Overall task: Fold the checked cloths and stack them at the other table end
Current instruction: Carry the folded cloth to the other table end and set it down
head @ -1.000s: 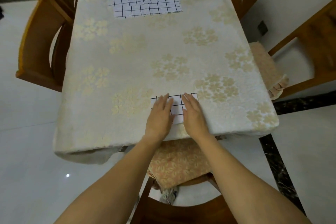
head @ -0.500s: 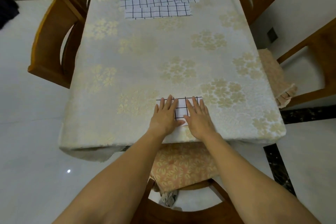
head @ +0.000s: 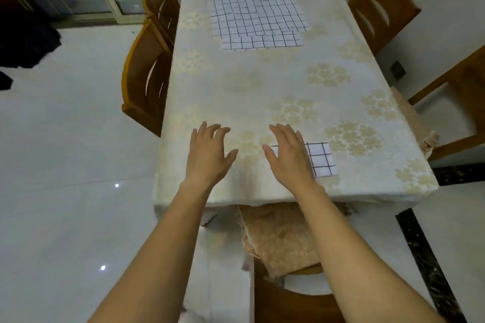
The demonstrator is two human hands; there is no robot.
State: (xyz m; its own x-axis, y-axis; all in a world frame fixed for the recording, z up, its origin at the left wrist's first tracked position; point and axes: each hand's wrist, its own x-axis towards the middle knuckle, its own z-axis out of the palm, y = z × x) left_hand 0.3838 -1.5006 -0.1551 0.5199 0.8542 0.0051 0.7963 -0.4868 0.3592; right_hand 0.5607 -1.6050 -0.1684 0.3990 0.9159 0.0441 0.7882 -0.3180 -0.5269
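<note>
A small folded white cloth with a black check [head: 321, 158] lies near the table's front edge, right of centre. My right hand [head: 288, 155] hovers over its left part with fingers spread and holds nothing. My left hand [head: 208, 152] is further left over bare tablecloth, fingers apart and empty. At the far end of the table lie unfolded checked cloths [head: 256, 14], spread flat one on another, a lower one [head: 262, 42] sticking out at the front.
The table [head: 262, 92] wears a cream cloth with gold flowers. Wooden chairs stand at the left [head: 147, 78], the far right [head: 380, 5] and the right [head: 462, 97]. A cushioned chair [head: 283, 241] sits just below the front edge.
Both hands have lifted off the folded cloth and moved apart, the left hand going left. The view has tilted up and shows the far table end.
</note>
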